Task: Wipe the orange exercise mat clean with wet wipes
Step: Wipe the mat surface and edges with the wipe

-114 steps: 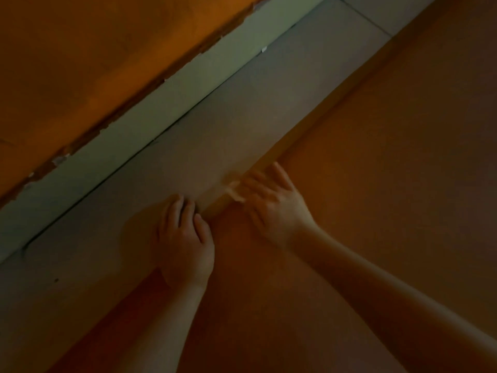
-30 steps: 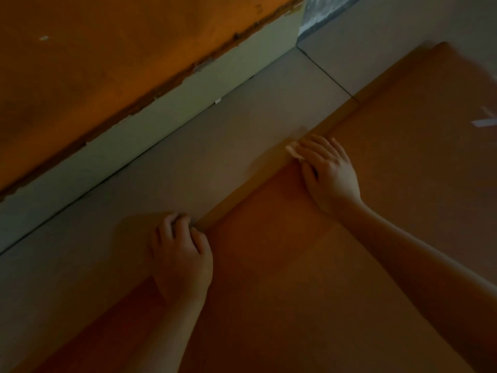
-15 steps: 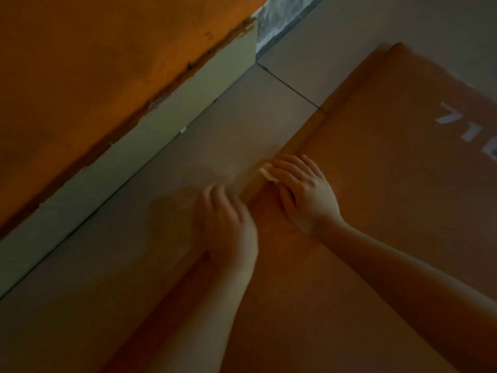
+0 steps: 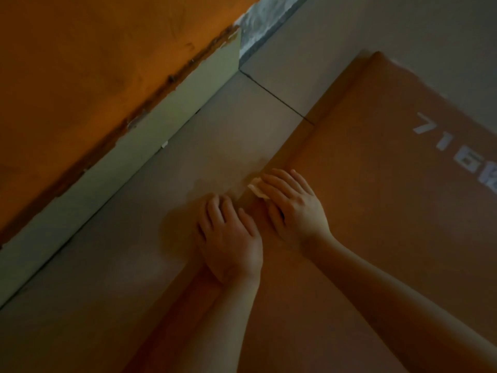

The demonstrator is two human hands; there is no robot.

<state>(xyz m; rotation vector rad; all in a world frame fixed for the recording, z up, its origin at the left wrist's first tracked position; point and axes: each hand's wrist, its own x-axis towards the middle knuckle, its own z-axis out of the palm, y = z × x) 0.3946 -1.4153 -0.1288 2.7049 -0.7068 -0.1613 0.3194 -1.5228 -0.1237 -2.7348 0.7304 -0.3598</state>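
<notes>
Left hand point(image 4: 231, 243) has slid up the edge and now sits just beside right hand point(image 4: 293, 208). Right grip flat: straight fingers press wet wipe point(image 4: 256, 190) on orange mat point(image 4: 376, 224) edge. Left grip flat, holding nothing. Edge runs 7 to 1 o'clock, with free run toward 1. Floor tile point(image 4: 215, 146) at 10.

We see pale grey tiled floor point(image 4: 204, 146), dim light. Dark grout line point(image 4: 274, 95) crosses it. Orange wall point(image 4: 80, 76) at upper left, paint chipped along lower edge. Pale green skirting board point(image 4: 150, 146) below it, meeting floor. Mottled grey-white patch point(image 4: 263, 20) at top, unclear what.
</notes>
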